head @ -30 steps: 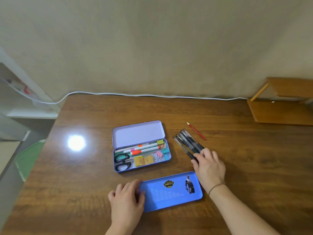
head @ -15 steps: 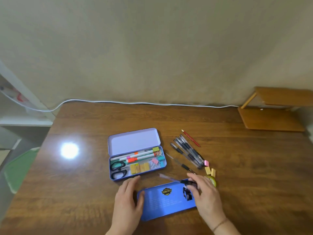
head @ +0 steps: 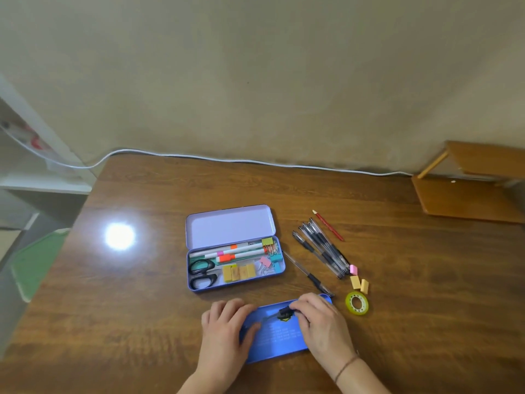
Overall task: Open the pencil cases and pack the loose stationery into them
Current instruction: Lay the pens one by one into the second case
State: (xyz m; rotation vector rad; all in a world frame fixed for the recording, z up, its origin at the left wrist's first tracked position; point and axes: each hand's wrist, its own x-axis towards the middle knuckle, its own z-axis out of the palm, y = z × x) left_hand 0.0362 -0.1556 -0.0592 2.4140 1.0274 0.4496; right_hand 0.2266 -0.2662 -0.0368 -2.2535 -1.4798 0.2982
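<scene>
A closed blue pencil case (head: 279, 341) lies at the table's near edge. My left hand (head: 224, 334) rests on its left end, thumb on the lid. My right hand (head: 321, 328) pinches a black pen (head: 284, 311) just over the lid. Behind stands an open purple case (head: 231, 227) filled with markers, scissors, erasers and clips. To its right lie a single pen (head: 308, 275), a bundle of pens (head: 324, 251), a red pencil (head: 328, 225), small erasers (head: 358, 282) and a green tape roll (head: 357, 303).
A white cable (head: 227, 160) runs along the table's back edge at the wall. A low wooden shelf (head: 466, 199) sits at the back right. A lamp glare (head: 120, 236) shines on the wood at left. The table's left edge drops to the floor.
My right hand left the pen bundle and came down over the blue case with one black pen. The erasers and tape it had covered now show. My left hand stayed on the case's left end.
</scene>
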